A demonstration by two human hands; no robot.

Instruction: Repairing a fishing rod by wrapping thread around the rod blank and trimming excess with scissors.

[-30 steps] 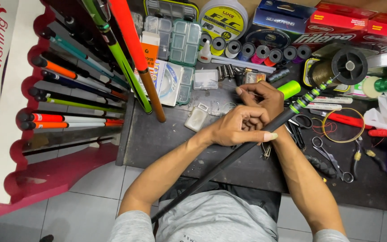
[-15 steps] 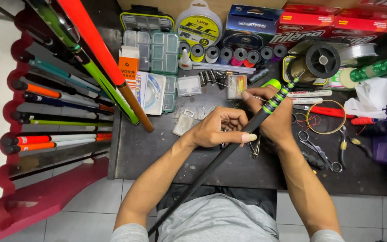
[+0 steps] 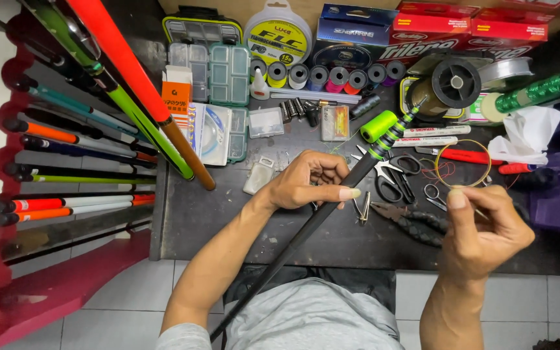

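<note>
Black rod blank (image 3: 306, 230), butt cut off below the lap, slanting up across the dark table (image 3: 196, 220). Left hand (image 3: 309, 181) wrapped around it, thumb along the shaft. Right hand (image 3: 484, 230) now off the rod, out to its right, fingers pinched on something thin, perhaps thread. Beyond the rod tip, scissors (image 3: 393, 178) and spools (image 3: 322, 74); bare table left.
</note>
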